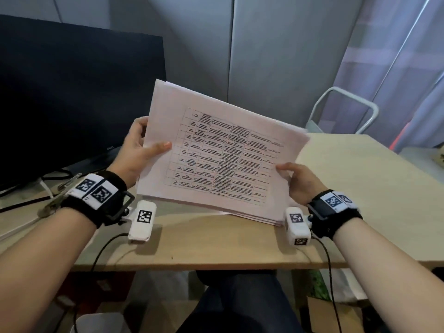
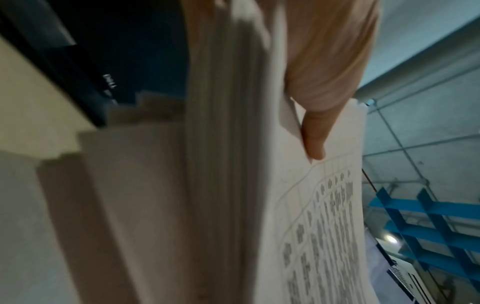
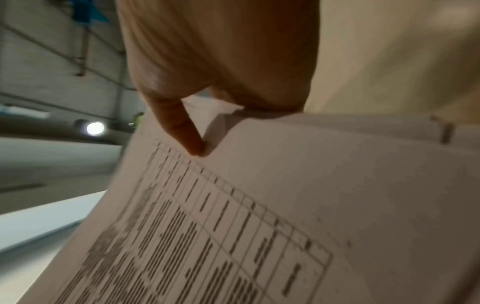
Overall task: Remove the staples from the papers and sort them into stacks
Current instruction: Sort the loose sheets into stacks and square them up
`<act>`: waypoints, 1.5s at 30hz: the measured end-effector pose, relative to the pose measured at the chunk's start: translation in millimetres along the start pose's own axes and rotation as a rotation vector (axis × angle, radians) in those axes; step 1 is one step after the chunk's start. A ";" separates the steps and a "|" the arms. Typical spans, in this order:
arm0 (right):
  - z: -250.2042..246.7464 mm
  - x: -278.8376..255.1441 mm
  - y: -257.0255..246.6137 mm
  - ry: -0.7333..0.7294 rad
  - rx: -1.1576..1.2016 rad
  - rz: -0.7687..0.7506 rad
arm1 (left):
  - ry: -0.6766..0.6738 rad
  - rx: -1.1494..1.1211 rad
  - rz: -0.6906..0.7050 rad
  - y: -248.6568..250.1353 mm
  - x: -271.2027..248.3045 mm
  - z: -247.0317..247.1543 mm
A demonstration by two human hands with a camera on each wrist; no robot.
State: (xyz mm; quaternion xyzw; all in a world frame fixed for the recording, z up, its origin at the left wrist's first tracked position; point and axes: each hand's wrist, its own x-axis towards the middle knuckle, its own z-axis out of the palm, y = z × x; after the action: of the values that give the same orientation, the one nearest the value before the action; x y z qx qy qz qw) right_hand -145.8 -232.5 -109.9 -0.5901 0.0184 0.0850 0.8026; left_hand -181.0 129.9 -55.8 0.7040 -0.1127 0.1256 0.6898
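A thick bundle of papers (image 1: 216,150) with a printed table on its top sheet is held tilted above the wooden table (image 1: 360,188). My left hand (image 1: 141,147) grips its left edge, thumb on the top sheet and fingers behind. My right hand (image 1: 298,181) grips the lower right corner, thumb on top. In the left wrist view the thumb (image 2: 315,142) presses the papers (image 2: 324,226) beside the fanned sheet edges. In the right wrist view the thumb (image 3: 184,131) lies on the papers (image 3: 259,216), and a staple (image 3: 446,132) sits near the corner.
A dark Dell monitor (image 1: 72,97) stands at the left, with cables (image 1: 28,186) and a metal clip-like tool (image 1: 64,188) beside my left wrist. A white chair back (image 1: 346,111) stands behind the table's far right. My legs and boxes lie under the table edge.
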 end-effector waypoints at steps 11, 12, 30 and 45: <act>-18.6 -18.7 -30.0 -0.061 -0.165 -0.331 | 0.005 -0.062 0.001 -20.3 3.6 2.2; -18.9 -21.7 -25.7 -0.091 -0.169 -0.326 | 0.024 -0.077 -0.011 -24.8 3.2 4.2; -7.3 3.2 -34.7 -0.125 -0.256 -0.429 | 0.062 -0.093 0.081 -31.3 32.2 10.7; 0.7 15.0 -53.3 0.014 -0.240 -0.453 | 0.045 -0.064 0.072 -14.1 52.0 16.5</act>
State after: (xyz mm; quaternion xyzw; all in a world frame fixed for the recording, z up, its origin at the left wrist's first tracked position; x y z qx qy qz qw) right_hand -122.6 -245.5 -61.3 -0.6707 -0.1191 -0.0996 0.7254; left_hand -126.9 114.5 -52.1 0.6742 -0.1264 0.1626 0.7092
